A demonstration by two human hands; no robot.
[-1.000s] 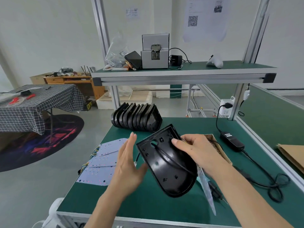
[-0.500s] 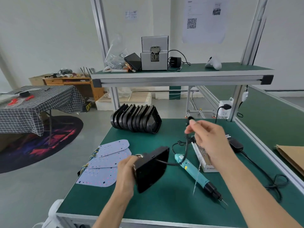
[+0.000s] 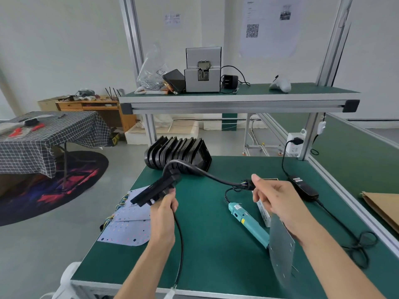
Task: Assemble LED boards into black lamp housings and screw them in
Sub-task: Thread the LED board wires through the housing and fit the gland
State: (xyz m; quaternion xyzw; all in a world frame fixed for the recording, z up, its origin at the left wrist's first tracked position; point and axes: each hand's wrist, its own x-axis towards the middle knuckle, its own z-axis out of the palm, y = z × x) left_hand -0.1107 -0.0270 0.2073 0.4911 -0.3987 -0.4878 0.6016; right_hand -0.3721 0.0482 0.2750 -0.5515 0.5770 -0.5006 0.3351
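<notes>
My left hand (image 3: 164, 212) grips a black lamp housing (image 3: 155, 188), held edge-on above the green mat (image 3: 205, 244). A black cable (image 3: 194, 169) arcs out of the housing's top over to my right hand (image 3: 274, 201). That hand pinches the cable's end, where coloured wires show. The cable's other part hangs from under my left hand to the bench's front edge. A grey LED board (image 3: 280, 251) hangs blurred beneath my right wrist; what holds it is hidden. A teal electric screwdriver (image 3: 248, 223) lies on the mat between my hands.
A row of black housings (image 3: 179, 154) stands at the mat's far left. Pale LED boards (image 3: 129, 225) lie stacked at the left edge. A small box (image 3: 264, 212) sits behind my right hand. A power adapter (image 3: 304, 188) and cord trail right. A shelf (image 3: 237, 98) hangs overhead.
My left hand has taken over the housing and turned it edge-on, higher up. My right hand has drawn the cable out of it to the right and come down lower.
</notes>
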